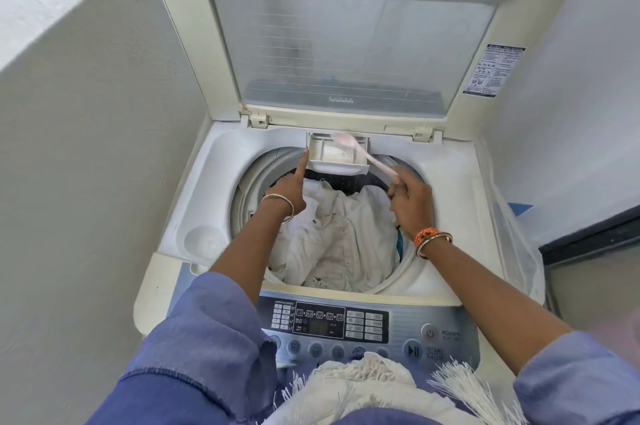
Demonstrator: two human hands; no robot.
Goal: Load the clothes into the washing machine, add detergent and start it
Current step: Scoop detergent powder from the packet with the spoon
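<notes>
A top-loading washing machine (214,161) stands in front of me with its lid (353,50) raised. White clothes (339,234) fill the drum, with a dark garment behind them. At the drum's far rim the detergent drawer (332,154) is pulled out. My left hand (291,189) points its straight index finger at the drawer's left front corner and touches it. My right hand (412,199) grips the handle of a pale pink spoon (360,150), blurred, whose bowl is over the drawer's back right part.
The control panel (346,327) with power and start/pause buttons lies near me. A white fringed cloth (367,386) hangs in front of my body. Walls close in on the left and right. A dark skirting (588,237) runs at the right.
</notes>
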